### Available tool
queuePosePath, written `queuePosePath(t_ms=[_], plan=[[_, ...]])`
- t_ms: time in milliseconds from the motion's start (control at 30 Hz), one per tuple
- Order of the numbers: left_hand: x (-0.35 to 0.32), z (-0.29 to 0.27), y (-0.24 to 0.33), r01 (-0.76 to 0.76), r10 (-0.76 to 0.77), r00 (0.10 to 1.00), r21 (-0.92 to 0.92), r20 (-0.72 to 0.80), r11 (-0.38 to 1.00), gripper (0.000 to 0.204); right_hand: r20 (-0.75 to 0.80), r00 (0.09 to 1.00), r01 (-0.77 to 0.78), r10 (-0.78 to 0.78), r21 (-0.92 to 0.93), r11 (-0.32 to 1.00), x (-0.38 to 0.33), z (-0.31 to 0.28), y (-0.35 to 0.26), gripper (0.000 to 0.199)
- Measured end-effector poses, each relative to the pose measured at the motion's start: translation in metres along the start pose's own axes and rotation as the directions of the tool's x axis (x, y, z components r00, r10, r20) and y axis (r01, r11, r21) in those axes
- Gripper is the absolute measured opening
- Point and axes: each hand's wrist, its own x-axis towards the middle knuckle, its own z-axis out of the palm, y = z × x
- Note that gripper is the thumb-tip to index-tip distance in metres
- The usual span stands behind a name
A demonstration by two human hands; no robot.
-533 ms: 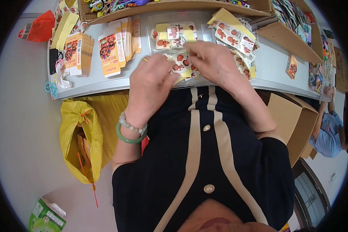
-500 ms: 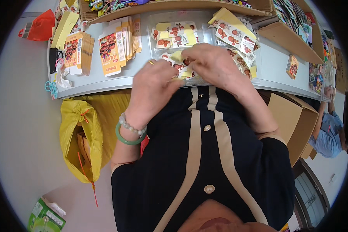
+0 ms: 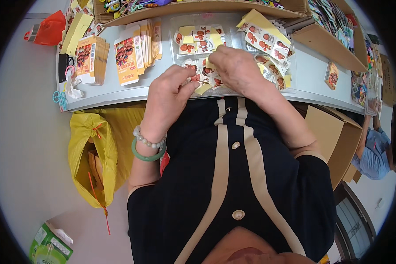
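Left hand (image 3: 166, 91) half-curled at picture cards (image 3: 217, 82), right hand (image 3: 237, 68) curled too, blocking some; can't tell if either's pinching any. Clear tray (image 3: 236, 31) underneath, orange boxes (image 3: 126, 61) off left.

I have my left hand (image 3: 168, 92), thumb and forefinger apart, and my right hand (image 3: 236, 69), fingers bent down, at the small picture cards (image 3: 205, 70) in a clear tray (image 3: 236, 35) on the worktop (image 3: 310, 86). To my left are orange cartons (image 3: 126, 59); below them, a yellow bag (image 3: 80, 136) gapes open.
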Motion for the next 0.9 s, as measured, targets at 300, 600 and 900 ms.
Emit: queuePosePath(t_ms=[300,600,900], plan=[[0.017,0.007,0.000,-0.151,0.201,0.976,0.400,-0.087,0.904,0.016,0.056,0.942,0.332,-0.331,-0.019,0.943,0.004,0.007,0.000,0.011],[0.011,-0.007,-0.012,0.300,-0.326,0.945,-0.453,0.022,0.840,0.015,-0.019,1.000,-0.016,0.019,0.153,0.988,0.017,-0.008,0.012,0.022],[0.028,0.011,0.005,0.325,-0.318,0.940,-0.605,0.123,0.727,0.024,0.392,0.905,-0.426,0.168,0.840,0.335,0.016,-0.029,0.004,0.020]])
